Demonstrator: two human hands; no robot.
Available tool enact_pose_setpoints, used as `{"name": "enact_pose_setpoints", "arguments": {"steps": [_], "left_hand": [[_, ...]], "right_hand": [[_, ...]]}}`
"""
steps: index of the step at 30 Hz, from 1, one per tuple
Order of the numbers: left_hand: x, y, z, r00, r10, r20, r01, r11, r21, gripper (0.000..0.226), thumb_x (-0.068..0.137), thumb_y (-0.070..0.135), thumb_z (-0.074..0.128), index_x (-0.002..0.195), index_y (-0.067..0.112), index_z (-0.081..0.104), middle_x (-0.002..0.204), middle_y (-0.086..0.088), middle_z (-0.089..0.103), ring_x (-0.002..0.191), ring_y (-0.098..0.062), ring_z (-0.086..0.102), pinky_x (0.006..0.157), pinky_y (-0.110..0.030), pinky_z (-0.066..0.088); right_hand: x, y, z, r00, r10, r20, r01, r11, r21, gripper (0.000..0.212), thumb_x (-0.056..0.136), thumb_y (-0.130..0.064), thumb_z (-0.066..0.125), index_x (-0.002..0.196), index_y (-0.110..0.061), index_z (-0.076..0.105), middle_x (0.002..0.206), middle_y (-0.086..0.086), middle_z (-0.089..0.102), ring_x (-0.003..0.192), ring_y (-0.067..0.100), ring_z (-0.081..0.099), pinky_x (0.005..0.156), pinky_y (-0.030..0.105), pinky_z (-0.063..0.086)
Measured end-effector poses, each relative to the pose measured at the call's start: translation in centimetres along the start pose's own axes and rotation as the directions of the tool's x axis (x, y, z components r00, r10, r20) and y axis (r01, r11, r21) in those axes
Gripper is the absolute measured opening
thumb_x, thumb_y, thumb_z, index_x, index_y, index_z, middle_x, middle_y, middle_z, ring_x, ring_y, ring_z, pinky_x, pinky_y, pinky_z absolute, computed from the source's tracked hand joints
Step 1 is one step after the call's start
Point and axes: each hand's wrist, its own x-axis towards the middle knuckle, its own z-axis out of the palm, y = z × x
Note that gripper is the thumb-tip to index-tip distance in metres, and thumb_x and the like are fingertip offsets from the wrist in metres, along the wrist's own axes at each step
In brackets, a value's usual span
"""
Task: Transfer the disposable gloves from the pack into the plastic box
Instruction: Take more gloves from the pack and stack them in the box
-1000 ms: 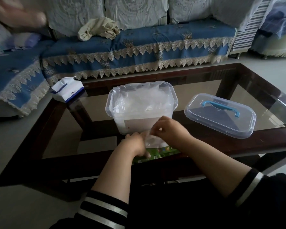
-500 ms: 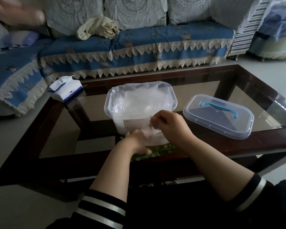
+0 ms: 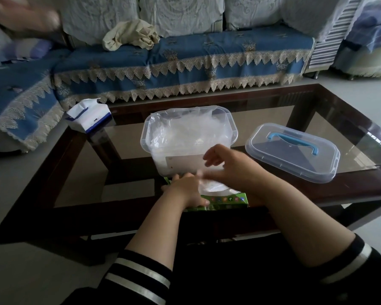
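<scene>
Setting: glass-topped bench [image 3: 317,128] before a blue sofa.
Gloves: glove film [image 3: 211,183] rising from green pack [image 3: 224,200], at 6 o'clock of plastic box [image 3: 188,137].
Hands: left hand [image 3: 185,190] holds the pack; right hand [image 3: 229,166] pinches film.
Risk: film may snag, dragging extra gloves out.

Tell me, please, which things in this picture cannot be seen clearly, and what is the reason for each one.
- Green glove pack, head view: its opening is covered by the left hand and a clear glove.
- Right hand: motion blur hides whether its fingers pinch the glove.
- Label on the plastic box: print too small to read.
- Top left corner: a blurred shape, cut off by the edge.
- Glove count in the box: the film merges together.
</scene>
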Motion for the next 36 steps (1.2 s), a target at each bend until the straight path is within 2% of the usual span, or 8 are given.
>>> {"name": "enact_pose_setpoints", "arguments": {"steps": [3,6,13,18,26,28,32,36], "left_hand": [[0.6,-0.4,0.1,1.0,-0.003,0.003,0.003,1.0,-0.028,0.067,0.075,0.052,0.069,0.135,0.042,0.041,0.141,0.0,0.04,0.135,-0.036,0.027,0.107,-0.057,0.031],[0.8,-0.4,0.3,1.0,0.01,-0.002,-0.01,1.0,-0.006,0.068,0.072,0.056,0.067,0.134,0.04,0.043,0.136,0.002,0.044,0.133,-0.034,0.031,0.104,-0.052,0.036],[1.5,-0.6,1.1,0.999,0.019,-0.048,-0.02,0.999,-0.029,0.07,0.075,0.051,0.071,0.14,0.042,0.045,0.146,0.005,0.038,0.139,-0.032,0.022,0.112,-0.049,0.027],[1.1,-0.4,1.0,0.996,0.052,-0.078,-0.05,0.998,0.023,0.066,0.074,0.053,0.069,0.133,0.033,0.05,0.134,-0.002,0.048,0.133,-0.033,0.033,0.108,-0.05,0.029],[-5.4,0.0,-4.5,0.845,-0.071,-0.53,-0.202,0.875,-0.44,0.024,0.103,0.031,0.045,0.116,0.023,0.064,0.105,0.01,0.069,0.092,-0.008,0.063,0.078,-0.027,0.049],[-6.4,0.3,-5.8,0.74,-0.176,-0.65,-0.388,0.678,-0.625,0.049,0.097,0.055,0.034,0.117,0.02,0.061,0.099,0.012,0.069,0.09,-0.004,0.065,0.084,-0.029,0.053],[-5.7,1.5,-7.4,0.804,0.009,-0.594,-0.511,0.522,-0.684,0.101,0.06,0.095,0.029,0.133,0.027,0.046,0.107,0.01,0.07,0.101,0.001,0.065,0.096,-0.027,0.047],[-4.5,2.3,-8.9,0.831,0.093,-0.548,-0.498,0.562,-0.66,0.051,0.09,0.042,0.061,0.137,0.03,0.044,0.099,0.006,0.073,0.102,-0.003,0.066,0.102,-0.034,0.046]], "right_hand": [[0.0,1.6,0.5,0.947,0.127,0.294,-0.015,0.934,-0.356,0.072,0.078,-0.051,0.07,0.136,-0.026,0.038,0.139,0.002,0.043,0.126,0.024,0.042,0.103,0.041,0.042],[0.9,1.8,1.3,0.989,0.107,0.104,-0.054,0.908,-0.416,0.022,0.091,-0.028,0.06,0.112,-0.022,0.064,0.118,0.002,0.059,0.106,0.023,0.056,0.087,0.037,0.049],[0.5,0.6,1.6,0.99,0.004,-0.144,0.016,0.991,0.135,0.036,0.092,-0.015,0.058,0.059,-0.028,0.053,0.05,-0.019,0.054,0.052,-0.001,0.047,0.053,0.015,0.032],[-0.4,-1.7,0.6,0.966,0.025,-0.256,0.2,0.555,0.807,0.024,0.099,-0.011,0.047,0.087,0.004,0.062,0.081,0.017,0.072,0.076,0.022,0.071,0.075,0.03,0.057],[-0.5,-0.9,-1.4,0.979,0.109,-0.174,0.125,0.353,0.927,0.029,0.1,-0.015,0.039,0.099,0.0,0.064,0.093,0.017,0.072,0.082,0.028,0.07,0.078,0.041,0.055],[-0.4,-0.6,-1.6,0.988,0.085,-0.129,0.095,0.323,0.942,0.029,0.1,-0.015,0.039,0.099,-0.001,0.065,0.094,0.018,0.071,0.083,0.029,0.069,0.078,0.04,0.055],[-0.2,-0.4,-1.1,1.0,-0.011,0.001,0.002,0.3,0.954,0.031,0.099,-0.013,0.036,0.101,-0.001,0.065,0.097,0.019,0.071,0.086,0.029,0.07,0.082,0.04,0.055],[0.1,-0.1,-0.8,0.976,-0.113,0.188,-0.137,0.358,0.924,0.04,0.092,-0.022,0.033,0.105,-0.002,0.065,0.107,0.018,0.069,0.1,0.031,0.066,0.099,0.046,0.045]]}}
